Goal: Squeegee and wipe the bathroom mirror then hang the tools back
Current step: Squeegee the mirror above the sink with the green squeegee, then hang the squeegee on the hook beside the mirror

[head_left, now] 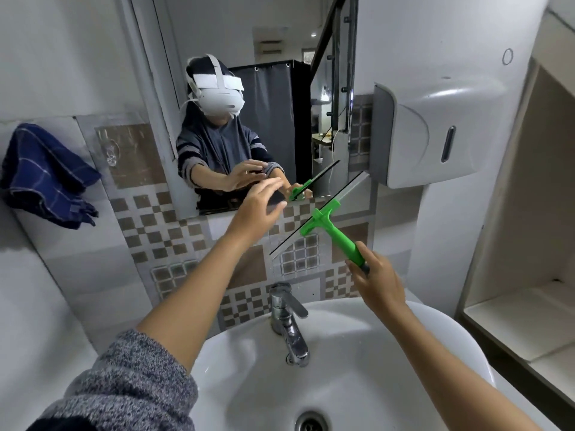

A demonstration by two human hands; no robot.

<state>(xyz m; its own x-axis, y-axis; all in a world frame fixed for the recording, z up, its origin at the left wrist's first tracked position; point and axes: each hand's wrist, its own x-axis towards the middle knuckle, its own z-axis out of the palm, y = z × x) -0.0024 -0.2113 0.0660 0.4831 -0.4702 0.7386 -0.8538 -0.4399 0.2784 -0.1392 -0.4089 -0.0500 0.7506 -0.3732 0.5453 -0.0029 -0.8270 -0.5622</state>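
The bathroom mirror (273, 42) hangs on the wall above the sink. My right hand (375, 276) grips the end of the green handle of a squeegee (334, 230), whose long blade lies tilted against the tiled wall just below the mirror's lower right corner. My left hand (258, 202) is stretched forward near the mirror's lower edge, fingers spread, holding nothing. A dark blue checked cloth (46, 175) hangs on the wall at the far left. A clear plastic hook (110, 154) sticks to the tiles beside it, with nothing on it.
A white sink (451, 343) with a chrome tap (287, 318) lies directly below my arms. A white paper dispenser (435, 129) juts from the wall right of the mirror. An open white shelf unit (529, 290) stands at the far right.
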